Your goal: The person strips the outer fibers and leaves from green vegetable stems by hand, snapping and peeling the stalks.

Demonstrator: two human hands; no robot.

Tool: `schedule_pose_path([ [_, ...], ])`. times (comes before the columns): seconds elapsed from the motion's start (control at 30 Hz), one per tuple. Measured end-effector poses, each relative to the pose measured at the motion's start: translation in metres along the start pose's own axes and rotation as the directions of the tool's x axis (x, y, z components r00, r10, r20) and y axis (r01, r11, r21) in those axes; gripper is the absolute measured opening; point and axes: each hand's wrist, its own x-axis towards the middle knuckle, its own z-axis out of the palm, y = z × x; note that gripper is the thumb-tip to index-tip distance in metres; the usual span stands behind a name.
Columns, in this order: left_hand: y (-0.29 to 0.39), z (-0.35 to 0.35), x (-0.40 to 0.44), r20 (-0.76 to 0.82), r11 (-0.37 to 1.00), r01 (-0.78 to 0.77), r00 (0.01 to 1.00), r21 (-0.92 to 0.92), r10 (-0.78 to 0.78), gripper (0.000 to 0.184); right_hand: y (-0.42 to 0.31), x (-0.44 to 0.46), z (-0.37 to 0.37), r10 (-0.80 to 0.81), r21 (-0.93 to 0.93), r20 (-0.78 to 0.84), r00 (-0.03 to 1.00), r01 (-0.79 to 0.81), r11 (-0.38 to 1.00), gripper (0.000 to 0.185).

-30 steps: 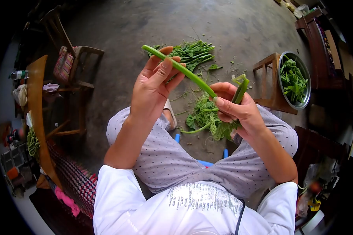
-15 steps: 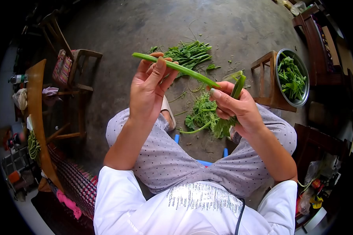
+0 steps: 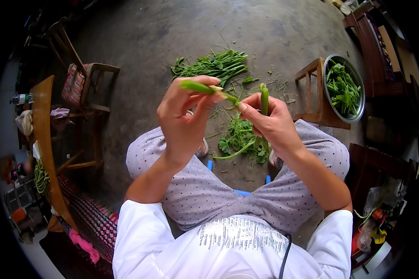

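Observation:
Between my hands, above the floor, is a green stem (image 3: 198,87). My left hand (image 3: 184,109) grips it between thumb and fingers, its thick end sticking out to the left. Thumb and fingertips of my right hand (image 3: 274,121) pinch the stem's right end, and a second, upright green stalk (image 3: 264,100) is held in that same hand, with leaves hanging below. Beyond my hands a bunch of green stems (image 3: 219,65) lies on the floor. Under my right hand is a pile of leafy, curly greens (image 3: 239,135).
On the right, a metal basin (image 3: 329,93) of cut greens rests on a wooden stool (image 3: 322,111). A wooden chair (image 3: 97,69) stands at the left, near a wooden table edge (image 3: 44,121). Scraps lie on the concrete floor. Blue seat legs (image 3: 210,165) show between my knees.
My left hand has moved closer to my right hand and turned, and the long stem now looks bent or broken between them. The stalk in my right hand stands more upright.

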Motion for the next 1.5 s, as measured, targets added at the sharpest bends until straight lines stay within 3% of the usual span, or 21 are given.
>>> schedule_pose_path([
  [0.1, -0.004, 0.004, -0.001, 0.11, 0.999, 0.043, 0.993, 0.008, -0.044, 0.019, -0.003, 0.0, 0.001, -0.005, 0.004, 0.061, 0.998, 0.005, 1.0, 0.018],
  [0.2, -0.01, 0.0, 0.0, 0.234, 0.986, 0.158, 0.958, 0.046, -0.164, 0.028, -0.018, 0.0, -0.003, -0.078, 0.136, 0.084, 0.993, 0.067, 0.988, 0.021],
  [0.27, -0.008, -0.003, 0.002, 0.355, 0.806, 0.561, 0.804, -0.19, -0.477, 0.032, -0.025, 0.007, -0.018, -0.123, 0.265, 0.061, 0.991, 0.103, 0.959, 0.019],
  [0.33, -0.011, -0.005, 0.003, 0.356, 0.771, 0.595, 0.788, -0.228, -0.502, 0.036, -0.036, 0.012, -0.034, -0.191, 0.388, 0.017, 0.982, 0.169, 0.906, 0.018],
  [0.4, -0.015, -0.009, 0.004, 0.352, 0.63, 0.677, 0.736, -0.38, -0.579, 0.036, -0.044, 0.012, -0.042, -0.21, 0.33, -0.071, 0.975, 0.222, 0.918, 0.018],
  [0.47, -0.018, -0.013, 0.007, 0.333, 0.617, 0.676, 0.736, -0.404, -0.589, 0.035, -0.044, 0.006, -0.039, -0.199, 0.107, -0.111, 0.974, 0.211, 0.972, 0.019],
  [0.6, -0.022, -0.019, 0.012, 0.236, 0.612, 0.623, 0.768, -0.487, -0.595, 0.032, -0.021, -0.003, -0.024, -0.116, -0.034, 0.107, 0.988, 0.12, 0.992, 0.017],
  [0.67, -0.02, -0.021, 0.015, 0.156, 0.624, 0.588, 0.78, -0.515, -0.606, 0.029, -0.019, -0.009, -0.018, 0.002, -0.12, 0.197, 0.98, 0.022, 0.993, 0.02],
  [0.77, -0.021, -0.023, 0.016, 0.107, 0.656, 0.56, 0.795, -0.507, -0.596, 0.027, -0.023, -0.015, -0.005, 0.046, -0.254, 0.194, 0.98, 0.005, 0.967, 0.022],
  [1.1, -0.019, -0.021, 0.016, 0.062, 0.68, 0.534, 0.807, -0.503, -0.588, 0.029, -0.013, -0.011, -0.002, -0.01, -0.271, 0.178, 0.984, 0.058, 0.961, 0.014],
  [1.13, -0.02, -0.022, 0.016, 0.091, 0.674, 0.547, 0.805, -0.496, -0.587, 0.031, -0.01, -0.008, -0.001, -0.301, -0.382, 0.243, 0.922, 0.376, 0.844, 0.013],
  [1.17, -0.021, -0.023, 0.016, 0.118, 0.669, 0.56, 0.802, -0.489, -0.585, 0.033, -0.008, -0.007, -0.001, -0.544, -0.456, 0.341, 0.767, 0.641, 0.617, 0.019],
  [1.3, -0.02, -0.023, 0.015, 0.207, 0.644, 0.623, 0.77, -0.444, -0.603, 0.037, -0.015, -0.017, 0.004, -0.471, -0.555, 0.443, 0.763, 0.646, 0.524, 0.034],
  [1.5, -0.018, -0.023, 0.016, 0.345, 0.619, 0.696, 0.718, -0.365, -0.604, 0.037, -0.012, -0.017, 0.004, -0.441, -0.603, 0.453, 0.775, 0.631, 0.489, 0.033],
])
